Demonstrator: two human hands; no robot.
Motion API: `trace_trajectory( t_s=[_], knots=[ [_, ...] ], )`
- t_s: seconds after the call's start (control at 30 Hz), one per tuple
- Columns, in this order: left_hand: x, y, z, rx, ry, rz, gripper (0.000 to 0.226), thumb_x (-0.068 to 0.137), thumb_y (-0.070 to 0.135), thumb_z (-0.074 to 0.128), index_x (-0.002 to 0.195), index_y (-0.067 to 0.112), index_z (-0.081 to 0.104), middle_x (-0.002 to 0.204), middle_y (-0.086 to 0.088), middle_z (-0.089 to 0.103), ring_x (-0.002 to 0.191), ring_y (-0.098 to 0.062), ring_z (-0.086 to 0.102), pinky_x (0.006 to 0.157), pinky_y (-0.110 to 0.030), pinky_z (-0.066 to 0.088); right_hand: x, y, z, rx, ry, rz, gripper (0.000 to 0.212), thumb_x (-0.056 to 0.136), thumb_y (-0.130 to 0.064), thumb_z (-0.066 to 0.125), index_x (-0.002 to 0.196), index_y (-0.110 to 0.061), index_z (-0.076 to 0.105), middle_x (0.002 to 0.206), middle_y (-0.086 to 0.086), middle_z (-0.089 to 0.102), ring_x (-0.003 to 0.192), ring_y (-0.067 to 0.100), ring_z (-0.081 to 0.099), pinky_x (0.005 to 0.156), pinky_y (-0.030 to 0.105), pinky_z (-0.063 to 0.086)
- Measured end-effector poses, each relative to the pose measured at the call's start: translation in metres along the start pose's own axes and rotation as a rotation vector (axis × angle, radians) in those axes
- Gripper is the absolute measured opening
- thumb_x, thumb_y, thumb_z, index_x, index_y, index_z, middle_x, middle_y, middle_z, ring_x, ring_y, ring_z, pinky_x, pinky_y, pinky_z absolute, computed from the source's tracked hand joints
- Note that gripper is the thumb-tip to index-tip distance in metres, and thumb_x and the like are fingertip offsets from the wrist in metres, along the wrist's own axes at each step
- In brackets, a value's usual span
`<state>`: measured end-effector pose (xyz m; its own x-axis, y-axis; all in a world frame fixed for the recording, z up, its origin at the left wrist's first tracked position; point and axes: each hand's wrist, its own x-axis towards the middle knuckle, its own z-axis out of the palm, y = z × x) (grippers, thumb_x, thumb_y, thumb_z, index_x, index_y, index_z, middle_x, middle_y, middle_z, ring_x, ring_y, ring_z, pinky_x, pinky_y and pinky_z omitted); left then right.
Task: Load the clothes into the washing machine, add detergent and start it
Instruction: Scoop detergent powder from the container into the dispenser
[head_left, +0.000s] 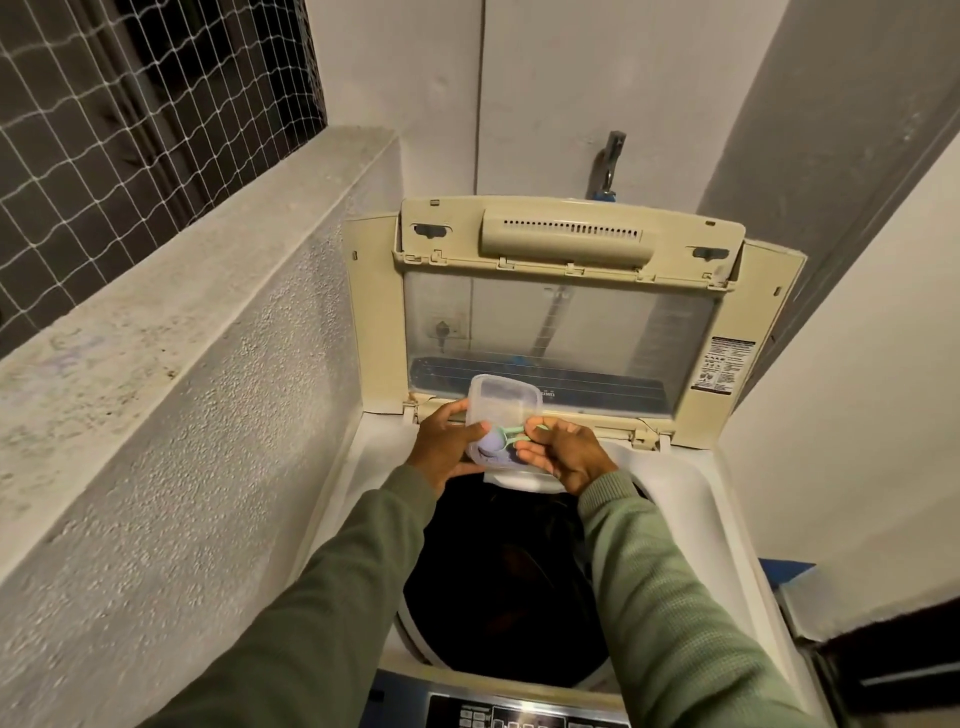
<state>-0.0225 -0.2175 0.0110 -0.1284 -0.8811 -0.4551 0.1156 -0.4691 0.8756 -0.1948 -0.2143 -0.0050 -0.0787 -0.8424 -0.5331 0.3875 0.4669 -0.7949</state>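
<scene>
A top-loading washing machine stands with its lid raised. Dark clothes fill the drum. Above the drum's far edge my left hand grips a clear plastic container holding bluish detergent powder. My right hand pinches the handle of a small green scoop whose bowl sits inside the container. A white detergent tray lies just below the container, partly hidden by my hands.
The control panel runs along the near edge. A rough concrete ledge with netting above walls the left side. A tap sticks out behind the lid. White walls close in on the right, with a dark object low down.
</scene>
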Motion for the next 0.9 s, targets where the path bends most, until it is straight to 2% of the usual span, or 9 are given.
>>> trace_trajectory(
  t_s=[0.2, 0.3, 0.4, 0.47, 0.7, 0.9],
  knots=[
    [0.002, -0.002, -0.004, -0.003, 0.026, -0.082, 0.040, 0.096, 0.015, 0.055, 0.136, 0.013, 0.049, 0.133, -0.015, 0.054, 0.112, -0.035, 0.059, 0.061, -0.035, 0.060, 0.000, -0.002, -0.004, 0.049, -0.011, -0.021, 0.007, 0.095, 0.002, 0.053, 0.094, 0.004, 0.060, 0.066, 0.014, 0.070, 0.057, 0.023, 0.071, 0.052, 0.027, 0.059],
    [0.002, -0.004, -0.008, -0.013, 0.072, -0.108, 0.038, 0.096, 0.014, 0.054, 0.134, 0.012, 0.050, 0.135, -0.015, 0.051, 0.113, -0.037, 0.058, 0.069, -0.040, 0.060, 0.000, -0.007, -0.008, 0.061, -0.014, -0.045, 0.008, 0.096, 0.002, 0.052, 0.096, 0.005, 0.059, 0.066, 0.013, 0.071, 0.058, 0.021, 0.071, 0.051, 0.025, 0.058],
    [0.002, -0.008, -0.016, -0.042, 0.084, -0.125, 0.038, 0.097, 0.012, 0.051, 0.134, 0.010, 0.048, 0.135, -0.015, 0.049, 0.113, -0.038, 0.056, 0.067, -0.041, 0.058, 0.002, -0.012, -0.016, 0.073, 0.002, -0.059, 0.010, 0.096, 0.001, 0.051, 0.102, 0.005, 0.059, 0.082, 0.016, 0.070, 0.065, 0.022, 0.071, 0.054, 0.025, 0.058],
    [0.003, -0.011, -0.023, -0.057, 0.096, -0.142, 0.039, 0.097, 0.013, 0.051, 0.136, 0.009, 0.047, 0.136, -0.016, 0.048, 0.115, -0.039, 0.054, 0.070, -0.043, 0.057, 0.002, -0.014, -0.020, 0.082, 0.007, -0.061, 0.015, 0.097, 0.000, 0.050, 0.109, 0.005, 0.058, 0.088, 0.017, 0.067, 0.070, 0.023, 0.070, 0.056, 0.025, 0.058],
    [0.003, -0.014, -0.039, -0.090, 0.141, -0.184, 0.042, 0.097, 0.015, 0.051, 0.138, 0.009, 0.046, 0.138, -0.018, 0.048, 0.114, -0.040, 0.055, 0.087, -0.051, 0.054, 0.004, -0.013, -0.035, 0.150, 0.076, -0.078, 0.019, 0.097, 0.001, 0.050, 0.114, 0.006, 0.056, 0.091, 0.019, 0.065, 0.077, 0.028, 0.066, 0.057, 0.027, 0.060],
    [0.000, -0.017, -0.046, -0.140, 0.120, -0.220, 0.040, 0.099, 0.018, 0.047, 0.139, 0.010, 0.043, 0.141, -0.018, 0.045, 0.120, -0.041, 0.051, 0.084, -0.050, 0.051, 0.008, -0.001, -0.049, 0.156, 0.158, -0.070, 0.017, 0.097, 0.001, 0.051, 0.113, 0.006, 0.054, 0.092, 0.018, 0.065, 0.076, 0.029, 0.067, 0.053, 0.028, 0.059]
  ],
)
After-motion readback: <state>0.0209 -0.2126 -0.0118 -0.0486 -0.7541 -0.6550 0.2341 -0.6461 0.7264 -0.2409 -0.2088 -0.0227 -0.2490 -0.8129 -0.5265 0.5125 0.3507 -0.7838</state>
